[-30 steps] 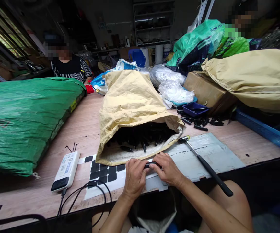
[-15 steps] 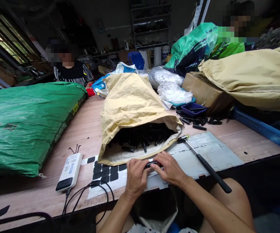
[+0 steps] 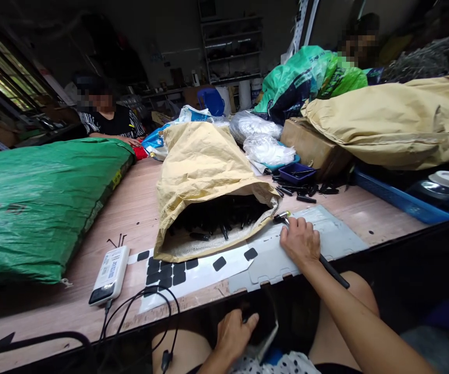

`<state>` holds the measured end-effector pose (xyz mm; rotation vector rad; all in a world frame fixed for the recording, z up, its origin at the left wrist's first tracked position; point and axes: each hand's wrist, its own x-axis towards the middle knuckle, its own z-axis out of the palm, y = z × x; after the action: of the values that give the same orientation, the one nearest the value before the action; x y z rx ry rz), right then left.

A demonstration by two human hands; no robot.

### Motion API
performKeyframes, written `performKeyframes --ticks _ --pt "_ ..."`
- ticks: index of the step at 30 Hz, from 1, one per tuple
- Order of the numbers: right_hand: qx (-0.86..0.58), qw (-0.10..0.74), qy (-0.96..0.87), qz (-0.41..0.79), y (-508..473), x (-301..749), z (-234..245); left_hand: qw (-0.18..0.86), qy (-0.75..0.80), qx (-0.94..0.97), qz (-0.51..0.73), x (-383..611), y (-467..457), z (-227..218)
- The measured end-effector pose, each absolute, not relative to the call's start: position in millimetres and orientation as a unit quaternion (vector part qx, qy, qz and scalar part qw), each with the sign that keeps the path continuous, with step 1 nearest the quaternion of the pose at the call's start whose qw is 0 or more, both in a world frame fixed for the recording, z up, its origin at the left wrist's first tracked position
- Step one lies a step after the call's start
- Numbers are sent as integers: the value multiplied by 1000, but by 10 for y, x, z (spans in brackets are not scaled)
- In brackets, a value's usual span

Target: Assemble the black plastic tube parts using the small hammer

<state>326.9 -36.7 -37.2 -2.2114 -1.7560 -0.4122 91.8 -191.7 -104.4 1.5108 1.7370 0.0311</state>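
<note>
My right hand (image 3: 300, 241) is closed over the shaft of a small hammer (image 3: 333, 271), which lies on a grey sheet (image 3: 261, 272) at the table's front edge. The hammer's black handle sticks out below the palm, its head beyond the fingers. Below the table edge, over my lap, is my left hand (image 3: 235, 332), fingers curled and thumb out to the right. Something dark shows by its thumb, too unclear to name. An open paper sack (image 3: 205, 166) faces me, with many slim black parts (image 3: 224, 231) inside.
A white power bank (image 3: 109, 275) with a cable lies near a sheet of black stickers (image 3: 166, 272). A bulging green sack (image 3: 49, 208) fills the left. More black parts (image 3: 306, 199) lie by a purple tray (image 3: 298, 174); a blue tray (image 3: 396, 200) stands right. Two people sit across.
My hands have parted from the black piece they held together. The right has moved onto the hammer; the left has dropped below the table edge. The view has shifted slightly.
</note>
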Motion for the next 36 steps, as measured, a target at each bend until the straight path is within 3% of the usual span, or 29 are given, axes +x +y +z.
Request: performKeyframes --ticks 3,7,11,14,17,20,24,28,36 --pt "-764 137 -611 -155 -380 3271 -377 419 645 639 -11 939 -1830 -806" --pt "-763 133 -613 -159 -366 3301 -393 397 576 708 95 777 -1500 -175" --pt "-762 135 -616 -148 -364 3292 -377 88 677 696 222 331 -794 182" --pt "-761 141 -619 -136 -371 3286 -346 1 711 692 121 27 -380 166" --pt "-762 144 -619 -125 -376 3287 -323 4 709 703 61 -92 -321 100" --pt "-765 145 -617 -116 -375 3283 -319 18 680 721 130 -3 -530 75" --pt "-771 139 -612 -107 -369 3266 -327 128 584 764 242 367 -793 7" --pt "-785 129 -602 -66 -357 3310 -305 206 548 767 262 647 -805 -176" --pt "-814 134 -563 57 -482 3625 -207 234 547 738 318 629 -755 -311"
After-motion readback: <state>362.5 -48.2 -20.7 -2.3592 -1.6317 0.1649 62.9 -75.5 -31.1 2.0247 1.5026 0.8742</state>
